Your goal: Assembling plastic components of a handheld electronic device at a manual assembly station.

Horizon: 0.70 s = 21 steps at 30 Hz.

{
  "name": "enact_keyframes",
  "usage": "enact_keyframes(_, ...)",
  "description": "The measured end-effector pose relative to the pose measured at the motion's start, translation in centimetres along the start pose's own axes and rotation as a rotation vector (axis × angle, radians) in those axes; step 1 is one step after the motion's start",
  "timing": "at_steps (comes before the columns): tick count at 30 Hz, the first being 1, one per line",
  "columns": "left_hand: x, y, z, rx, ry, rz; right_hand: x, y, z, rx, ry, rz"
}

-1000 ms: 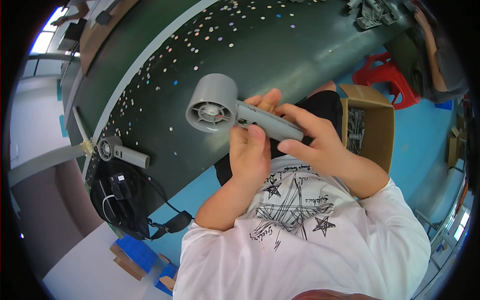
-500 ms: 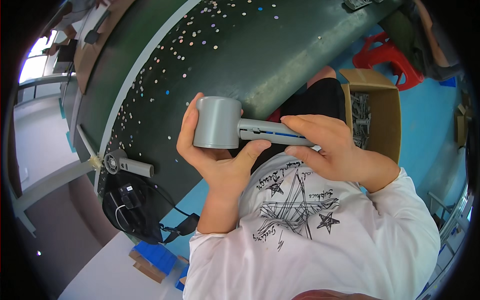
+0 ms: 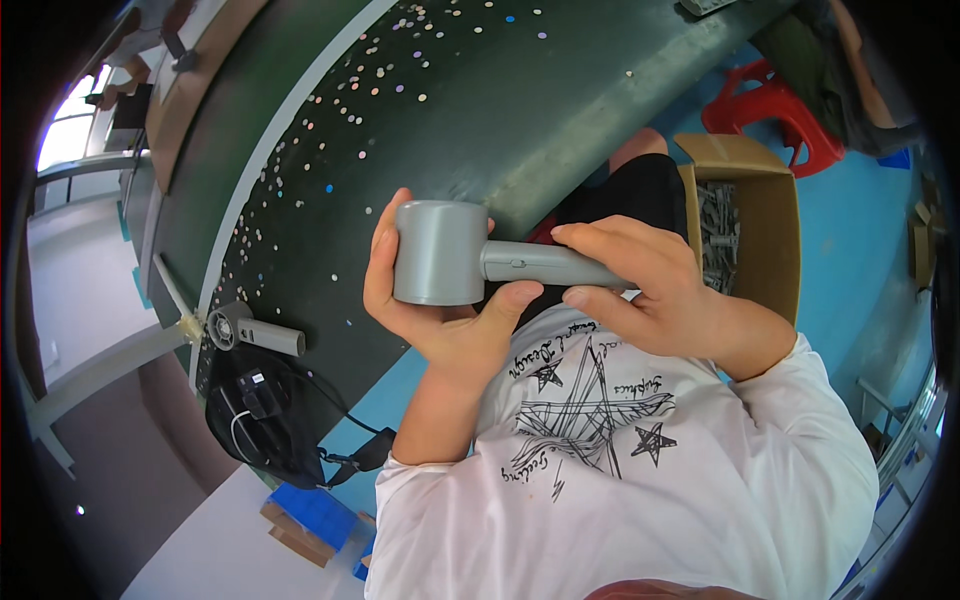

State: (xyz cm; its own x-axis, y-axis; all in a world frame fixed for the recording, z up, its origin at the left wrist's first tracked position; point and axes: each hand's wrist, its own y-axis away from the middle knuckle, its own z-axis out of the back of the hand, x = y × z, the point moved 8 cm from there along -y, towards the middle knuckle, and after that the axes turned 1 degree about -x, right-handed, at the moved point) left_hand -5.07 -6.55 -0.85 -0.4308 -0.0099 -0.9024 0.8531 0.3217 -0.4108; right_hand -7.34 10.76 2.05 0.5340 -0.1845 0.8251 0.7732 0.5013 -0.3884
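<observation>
I hold a grey hand-held fan in front of my chest, its round head to the left and its handle to the right. My left hand cups the head from below and behind, thumb pressed under it. My right hand wraps the handle, fingers over its top. The fan's side wall faces the camera, so its grille is hidden.
A dark green table speckled with small coloured bits lies ahead. A second grey fan rests at its left edge. A black bag sits below it, a cardboard box of grey parts to the right, a red stool beyond.
The fan has turned from showing its round grille to showing its side wall. My left hand moved from the handle to under the head; my right hand took the handle.
</observation>
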Motion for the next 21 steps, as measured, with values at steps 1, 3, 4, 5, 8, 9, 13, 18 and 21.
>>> enact_keyframes(1, 0.0, 0.0, -0.1, 0.018, 0.002, 0.005, -0.1, 0.1, 0.0, 0.007, 0.020, -0.019)
enact_keyframes(3, -0.1, -0.2, -0.1, 0.015, -0.015, 0.000, -0.1, -0.1, 0.2, 0.016, 0.041, -0.035)
enact_keyframes(4, -0.2, -0.2, -0.2, 0.015, -0.030, 0.000, -0.6, -0.3, 0.2, 0.068, 0.070, -0.097)
enact_keyframes(5, -0.4, -0.3, -0.2, 0.013, -0.027, -0.001, -1.1, -0.3, 0.0, 0.120, 0.100, -0.160)
enact_keyframes(8, -1.5, -0.7, -0.7, 0.089, -0.234, -0.039, -2.2, -0.1, -0.1, 0.100, 0.086, -0.207)
enact_keyframes(9, -1.5, -0.8, -1.0, 0.114, -0.268, 0.006, -2.2, -0.1, -0.1, 0.099, 0.092, -0.209)
enact_keyframes(13, -1.3, -0.7, -1.0, 0.162, -0.299, -0.007, -1.5, 0.3, -0.5, 0.141, 0.086, -0.118)
enact_keyframes(18, -0.6, -0.1, -1.0, 0.164, -0.334, 0.065, -2.2, 1.1, -0.9, 0.163, -0.012, -0.145)
enact_keyframes(21, -0.3, -0.1, -0.9, 0.138, -0.325, 0.102, -2.6, 1.2, -0.8, 0.134, -0.061, -0.247)
